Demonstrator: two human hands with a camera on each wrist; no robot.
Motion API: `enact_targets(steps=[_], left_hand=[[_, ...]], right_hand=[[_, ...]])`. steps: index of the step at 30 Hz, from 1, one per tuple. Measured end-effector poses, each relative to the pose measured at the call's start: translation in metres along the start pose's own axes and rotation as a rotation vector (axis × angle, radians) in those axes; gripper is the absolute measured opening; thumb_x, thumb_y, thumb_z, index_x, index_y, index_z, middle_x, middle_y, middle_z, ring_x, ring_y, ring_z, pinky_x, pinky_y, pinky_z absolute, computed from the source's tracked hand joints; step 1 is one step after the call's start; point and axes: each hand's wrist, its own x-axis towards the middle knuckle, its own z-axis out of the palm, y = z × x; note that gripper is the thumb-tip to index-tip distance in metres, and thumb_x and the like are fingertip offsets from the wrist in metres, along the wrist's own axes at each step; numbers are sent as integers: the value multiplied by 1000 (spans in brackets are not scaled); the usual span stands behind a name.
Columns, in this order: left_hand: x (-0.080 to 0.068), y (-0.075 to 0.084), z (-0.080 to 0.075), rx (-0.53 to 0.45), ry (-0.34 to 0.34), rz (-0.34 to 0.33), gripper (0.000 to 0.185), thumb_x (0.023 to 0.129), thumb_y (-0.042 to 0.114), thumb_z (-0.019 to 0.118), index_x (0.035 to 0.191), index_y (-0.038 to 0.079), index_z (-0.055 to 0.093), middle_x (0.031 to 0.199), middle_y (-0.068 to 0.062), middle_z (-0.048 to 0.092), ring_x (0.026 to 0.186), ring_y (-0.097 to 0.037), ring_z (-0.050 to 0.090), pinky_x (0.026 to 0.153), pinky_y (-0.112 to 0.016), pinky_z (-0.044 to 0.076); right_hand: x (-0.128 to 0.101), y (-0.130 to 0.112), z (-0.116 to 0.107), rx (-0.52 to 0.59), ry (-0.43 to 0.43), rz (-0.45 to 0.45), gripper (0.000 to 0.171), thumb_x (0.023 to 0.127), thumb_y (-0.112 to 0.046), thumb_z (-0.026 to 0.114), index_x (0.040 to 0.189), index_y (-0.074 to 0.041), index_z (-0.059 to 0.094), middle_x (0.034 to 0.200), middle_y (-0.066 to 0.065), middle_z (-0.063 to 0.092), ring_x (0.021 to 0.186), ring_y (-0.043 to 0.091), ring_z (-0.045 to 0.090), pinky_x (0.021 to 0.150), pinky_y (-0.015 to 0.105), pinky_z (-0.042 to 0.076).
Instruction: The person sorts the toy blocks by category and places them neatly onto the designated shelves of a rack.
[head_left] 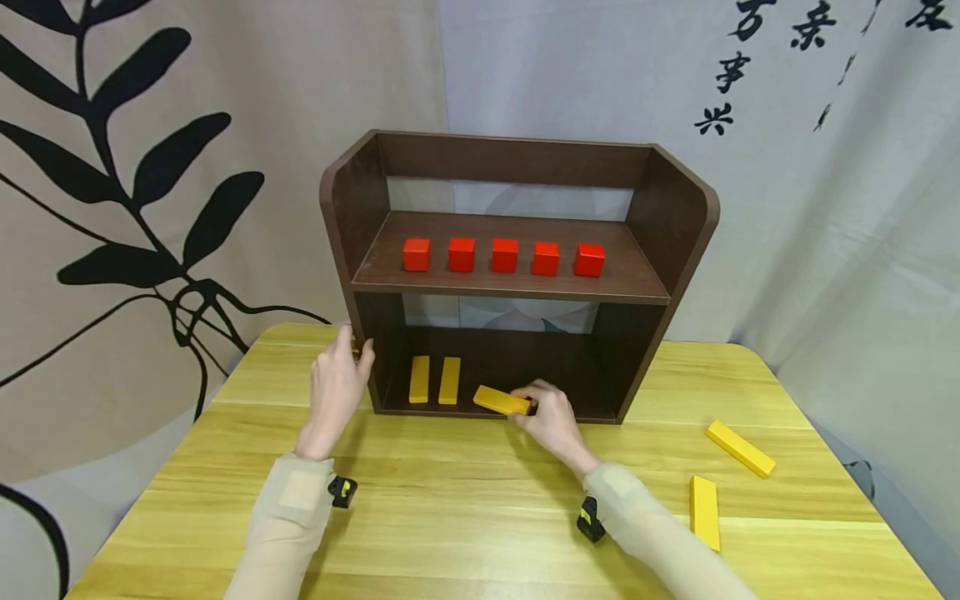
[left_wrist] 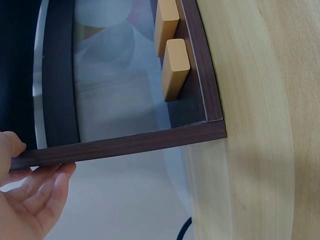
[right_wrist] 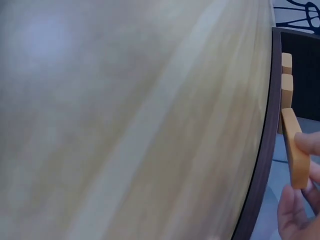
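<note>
A dark brown two-level shelf (head_left: 517, 287) stands on a light wooden table (head_left: 480, 492). My right hand (head_left: 547, 412) pinches a yellow bar (head_left: 501, 400) at the front edge of the lower shelf; the bar (right_wrist: 294, 154) lies slanted. Two more yellow bars (head_left: 434, 380) sit side by side on the lower shelf to its left, also seen as bars (left_wrist: 170, 47). My left hand (head_left: 339, 385) rests with straight fingers against the shelf's left side panel (left_wrist: 120, 145). Several red cubes (head_left: 504, 256) stand in a row on the upper shelf.
Two loose yellow bars lie on the table at the right, one (head_left: 739, 448) slanted and one (head_left: 704, 512) nearer the front edge. Patterned fabric hangs behind the table. Bare tabletop lies in front of the shelf.
</note>
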Motion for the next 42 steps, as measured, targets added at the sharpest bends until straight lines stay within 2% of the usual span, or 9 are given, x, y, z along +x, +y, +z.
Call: enact_targets(steps=[11, 16, 21, 27, 30, 33, 37, 42], left_hand=[[0, 0, 1, -8, 1, 2, 17, 90, 9, 61, 91, -3, 50, 62, -19, 55, 47, -36, 56, 38, -40, 39], [0, -1, 1, -5, 4, -4, 17, 90, 10, 61, 90, -3, 50, 63, -19, 55, 48, -37, 57, 39, -41, 40], [0, -1, 1, -1, 8, -2, 18, 90, 10, 62, 90, -4, 50, 63, -19, 55, 47, -36, 56, 38, -40, 40], [-1, -1, 1, -1, 3, -3, 18, 90, 11, 62, 90, -2, 50, 63, -19, 56, 49, -37, 57, 40, -42, 41], [-1, 0, 0, -2, 0, -6, 18, 90, 11, 62, 90, -2, 50, 64, -19, 56, 50, -37, 58, 40, -42, 41], [-1, 0, 0, -2, -1, -14, 18, 90, 11, 62, 90, -2, 50, 64, -19, 55, 50, -37, 57, 40, -42, 41], [0, -1, 1, -1, 2, -18, 19, 90, 11, 62, 89, -3, 49, 64, -19, 55, 50, -38, 58, 40, -43, 41], [-1, -1, 1, -3, 9, -14, 19, 89, 10, 62, 89, -3, 49, 63, -19, 55, 50, -39, 57, 40, -43, 41]], right_hand=[[4, 2, 6, -32, -61, 61, 26, 77, -15, 77, 102, -9, 72, 93, 6, 66, 73, 16, 55, 61, 25, 44], [5, 2, 4, -21, -112, 69, 27, 81, -16, 74, 107, -9, 71, 98, 8, 66, 78, 17, 56, 66, 28, 47], [3, 2, 1, -118, -178, -30, 32, 83, -13, 71, 115, -7, 68, 107, 10, 62, 89, 21, 59, 77, 35, 51], [-6, -2, -5, -285, -228, -269, 37, 84, -10, 69, 120, -3, 64, 123, 12, 59, 103, 26, 63, 78, 36, 54], [-10, -3, -7, -351, -257, -379, 35, 85, -10, 68, 120, -4, 64, 128, 12, 59, 113, 28, 61, 87, 38, 53], [-11, -3, -8, -396, -270, -447, 33, 86, -10, 67, 118, -4, 65, 128, 12, 60, 115, 29, 60, 94, 40, 50], [-11, -5, -7, -422, -273, -453, 32, 87, -16, 67, 117, -4, 66, 129, 13, 61, 116, 32, 59, 97, 44, 48], [-10, -9, -5, -429, -322, -385, 40, 90, -23, 64, 123, -1, 61, 139, 14, 53, 121, 35, 56, 102, 48, 43]])
